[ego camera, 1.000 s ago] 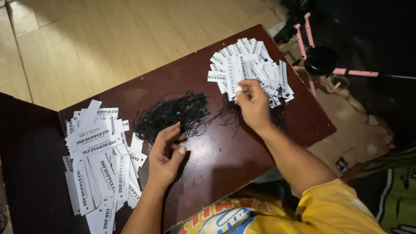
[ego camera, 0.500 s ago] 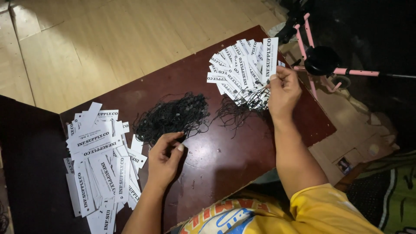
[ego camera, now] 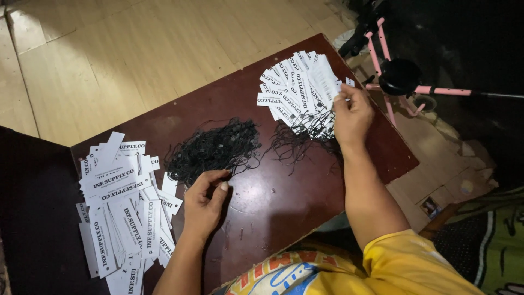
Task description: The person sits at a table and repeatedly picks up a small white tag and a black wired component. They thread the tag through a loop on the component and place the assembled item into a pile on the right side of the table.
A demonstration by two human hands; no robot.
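Dim room, wood floor (ego camera: 109, 60), dark red board (ego camera: 284, 186) as work surface; all places below are relative to the string pile (ego camera: 215, 148) at its centre.

Right hand (ego camera: 352, 117): fingertips pinch the edge of a white tag (ego camera: 326, 82) on the strung tag heap (ego camera: 297, 90), up and right of the pile. Black loops (ego camera: 297, 139) trail from that heap back toward the pile.

Left hand (ego camera: 203, 203): just below the pile, fingers loosely curled, tips touching its lower edge. Can't tell if a string is actually pinched.

Loose tag heap (ego camera: 120, 207): left and below the pile, beside the left hand, no strings on it.

Handling, my read: tags are thin card, very light, stiff enough to hold by one edge but easy to crease, and they slide over each other. Take one by a short end, clear of the hole. Strings are soft, limp and tangle-prone; pick a single strand at the pile's fringe rather than digging into the middle.

Pink-framed stand (ego camera: 401, 76) sits far right of the pile, off the board.
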